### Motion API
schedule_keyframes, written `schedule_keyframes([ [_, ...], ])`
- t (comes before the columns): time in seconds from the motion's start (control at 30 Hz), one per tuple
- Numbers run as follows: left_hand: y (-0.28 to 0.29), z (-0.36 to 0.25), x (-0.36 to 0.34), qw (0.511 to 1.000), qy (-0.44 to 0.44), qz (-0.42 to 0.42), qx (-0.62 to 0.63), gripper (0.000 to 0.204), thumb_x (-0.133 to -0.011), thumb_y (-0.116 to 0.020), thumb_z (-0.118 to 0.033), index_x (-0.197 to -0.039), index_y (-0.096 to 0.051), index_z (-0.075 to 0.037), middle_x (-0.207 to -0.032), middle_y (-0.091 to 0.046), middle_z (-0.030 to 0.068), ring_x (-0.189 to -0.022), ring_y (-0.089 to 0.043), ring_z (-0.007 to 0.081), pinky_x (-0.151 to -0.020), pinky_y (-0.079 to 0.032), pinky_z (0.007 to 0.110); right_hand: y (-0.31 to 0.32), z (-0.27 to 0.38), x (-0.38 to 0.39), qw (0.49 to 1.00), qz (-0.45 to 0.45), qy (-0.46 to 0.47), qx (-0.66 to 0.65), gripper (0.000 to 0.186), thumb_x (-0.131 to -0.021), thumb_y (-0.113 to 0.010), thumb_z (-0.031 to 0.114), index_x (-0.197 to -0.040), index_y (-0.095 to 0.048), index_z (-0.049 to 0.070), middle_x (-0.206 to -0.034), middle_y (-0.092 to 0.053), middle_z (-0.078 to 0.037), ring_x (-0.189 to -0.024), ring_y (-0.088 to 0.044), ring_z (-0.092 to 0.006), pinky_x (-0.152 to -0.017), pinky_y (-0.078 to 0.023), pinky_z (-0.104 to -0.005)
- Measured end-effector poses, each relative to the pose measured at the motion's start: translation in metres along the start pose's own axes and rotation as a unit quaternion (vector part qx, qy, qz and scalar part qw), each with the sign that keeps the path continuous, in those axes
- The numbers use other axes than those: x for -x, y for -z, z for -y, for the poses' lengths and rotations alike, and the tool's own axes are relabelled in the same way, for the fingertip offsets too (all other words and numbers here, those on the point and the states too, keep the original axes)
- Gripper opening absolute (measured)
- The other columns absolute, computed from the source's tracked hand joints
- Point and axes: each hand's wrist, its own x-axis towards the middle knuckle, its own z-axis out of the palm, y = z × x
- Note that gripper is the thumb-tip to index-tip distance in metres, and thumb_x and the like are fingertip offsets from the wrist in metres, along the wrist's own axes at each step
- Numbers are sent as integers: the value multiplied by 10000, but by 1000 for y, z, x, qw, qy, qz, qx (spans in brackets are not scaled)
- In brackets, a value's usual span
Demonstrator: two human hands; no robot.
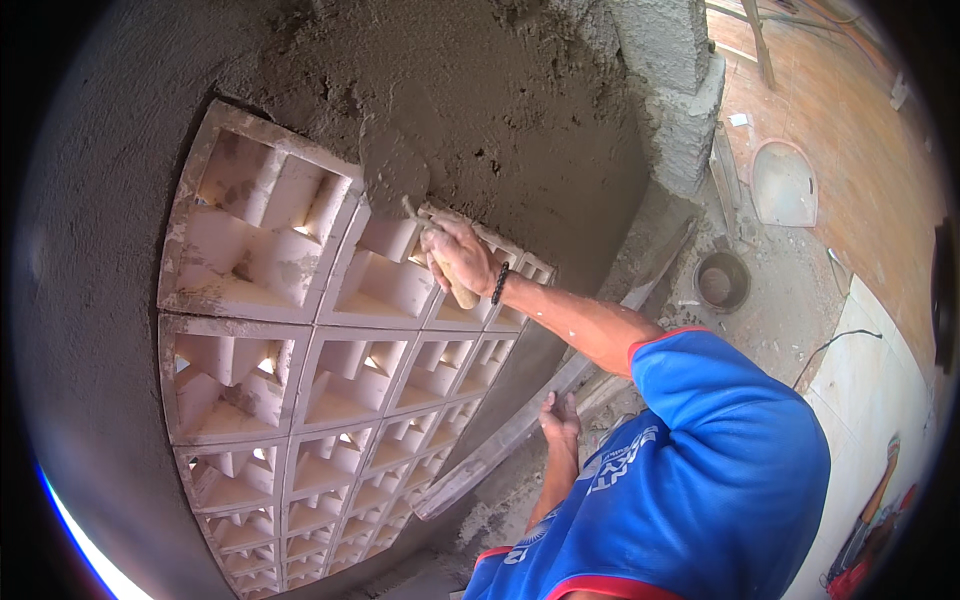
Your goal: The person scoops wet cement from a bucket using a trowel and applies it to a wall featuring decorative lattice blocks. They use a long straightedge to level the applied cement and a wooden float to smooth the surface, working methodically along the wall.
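Note:
My right hand (pixel 462 255) grips the wooden handle of a trowel (pixel 393 170), its blade pressed against wet grey mortar (pixel 490 95) just above a panel of pale breeze blocks (pixel 245 315). The blocks form a grid with angled openings, framed by grey render (pixel 95 250). Lower down, my left hand (pixel 560 420) is raised beside the wall with fingers apart and slightly curled, near a long wooden board (pixel 475 460) that lies along the wall's foot.
At the right are a rough concrete column (pixel 665 50), a dark bucket (pixel 722 280) on the dusty floor, a pale rounded tub (pixel 783 183), plywood sheets (pixel 850 120), a cable (pixel 845 338) and, at the far lower edge, another person (pixel 865 535).

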Motion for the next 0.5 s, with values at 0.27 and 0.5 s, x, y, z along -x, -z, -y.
schedule_keyframes([
  [0.27, 3, -3, 7, 999, 9, 41, -10, 39, -724, -511, -100, -701, -519, -130, -788, -578, -58, -882, -494, 107, -1038, -247, 367, 5, -31, 70, 996, -6, -41, 77, 303, -931, -453, 327, -852, -478, 36, -546, -470, -9, -423, -455, -72, -380, -394, -251],
  [0.5, 2, -1, 9, 999, 21, 34, -4, 49, -706, -538, -74, -711, -541, -122, -802, -584, -41, -935, -468, 127, -1042, -259, 394, 13, -54, 52, 991, -90, -61, -75, 314, -947, -418, 353, -832, -456, 63, -571, -490, -56, -393, -475, -124, -352, -411, -262],
])
